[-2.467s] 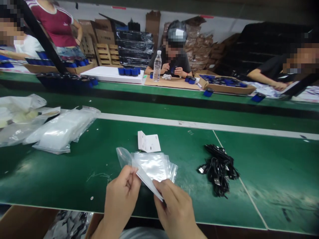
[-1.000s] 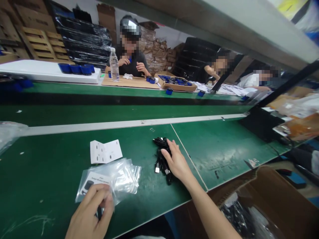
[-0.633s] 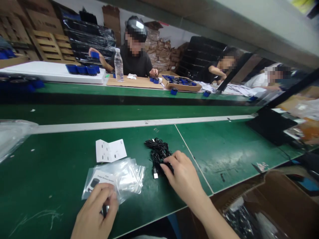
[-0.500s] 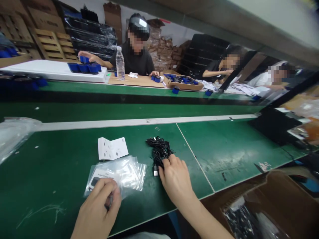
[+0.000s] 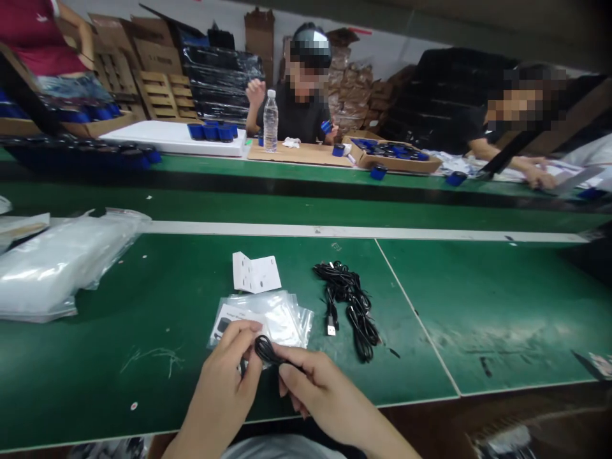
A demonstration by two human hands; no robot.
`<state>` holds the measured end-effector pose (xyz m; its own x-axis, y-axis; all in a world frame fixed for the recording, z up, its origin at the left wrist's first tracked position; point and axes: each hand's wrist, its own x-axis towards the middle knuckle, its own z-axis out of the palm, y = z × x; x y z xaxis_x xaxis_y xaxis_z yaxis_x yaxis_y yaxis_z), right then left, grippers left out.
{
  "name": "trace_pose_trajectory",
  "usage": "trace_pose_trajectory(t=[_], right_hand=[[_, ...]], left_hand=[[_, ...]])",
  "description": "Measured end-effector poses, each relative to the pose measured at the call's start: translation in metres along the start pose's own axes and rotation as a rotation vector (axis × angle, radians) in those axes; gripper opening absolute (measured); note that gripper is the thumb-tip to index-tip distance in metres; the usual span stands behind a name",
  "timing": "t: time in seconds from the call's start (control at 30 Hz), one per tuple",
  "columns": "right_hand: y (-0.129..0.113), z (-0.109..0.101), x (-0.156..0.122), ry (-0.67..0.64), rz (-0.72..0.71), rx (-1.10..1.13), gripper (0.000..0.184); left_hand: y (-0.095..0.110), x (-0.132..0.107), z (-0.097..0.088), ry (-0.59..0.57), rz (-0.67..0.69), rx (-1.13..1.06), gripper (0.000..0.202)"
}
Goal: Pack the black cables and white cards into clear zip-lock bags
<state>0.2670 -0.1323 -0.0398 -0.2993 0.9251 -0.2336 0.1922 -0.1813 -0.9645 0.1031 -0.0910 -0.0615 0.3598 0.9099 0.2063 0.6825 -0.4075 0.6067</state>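
A coiled black cable (image 5: pixel 264 349) is pinched in my right hand (image 5: pixel 310 381), its looped end pointing left. My left hand (image 5: pixel 224 376) is curled at the near edge of the clear plastic bags (image 5: pixel 282 315), fingertips beside the loop. Something small and dark shows between the left fingers, mostly hidden. The bags lie in a loose stack, with a printed leaflet (image 5: pixel 234 314) showing at the left. Just beyond them stands a folded white paper (image 5: pixel 262 274). To the right lies a tangled pile of black USB cables (image 5: pixel 342 284), one silver plug facing me.
Plastic packaging (image 5: pixel 57 261) lies at the left of the green table (image 5: pixel 167 287). Across a white strip (image 5: pixel 268 229), co-workers sit at another bench with a water bottle (image 5: pixel 270 124), blue round items (image 5: pixel 210 132) and a cardboard tray (image 5: pixel 396 162). A person stands at far left.
My right hand has left the cable pile and moved left to my left hand, bringing a coiled cable. The view has turned left, and another cable bundle in the pile now shows.
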Motion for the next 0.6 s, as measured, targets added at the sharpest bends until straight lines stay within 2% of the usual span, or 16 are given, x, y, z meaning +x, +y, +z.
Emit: trace_pose_trajectory(t=[0.17,0.3,0.4,0.53,0.6], right_hand=[[-0.003,-0.001,0.001,0.126,-0.131,-0.354,0.034],[-0.008,0.005,0.004,0.136,-0.168,-0.466,0.034],[-0.011,0.002,0.006,0.126,-0.156,-0.453,0.032],[-0.015,-0.012,0.004,-0.053,-0.186,-0.291,0.049],[-0.014,-0.018,0.004,-0.140,-0.141,-0.130,0.043]], left_hand=[[0.001,-0.007,0.000,0.064,-0.038,0.006,0.021],[0.006,-0.014,0.004,0.109,0.026,0.034,0.016],[0.009,-0.018,0.004,0.107,0.127,0.107,0.010],[0.013,-0.020,0.000,0.124,0.168,0.136,0.012],[0.015,-0.020,-0.003,0.133,0.175,0.131,0.013]])
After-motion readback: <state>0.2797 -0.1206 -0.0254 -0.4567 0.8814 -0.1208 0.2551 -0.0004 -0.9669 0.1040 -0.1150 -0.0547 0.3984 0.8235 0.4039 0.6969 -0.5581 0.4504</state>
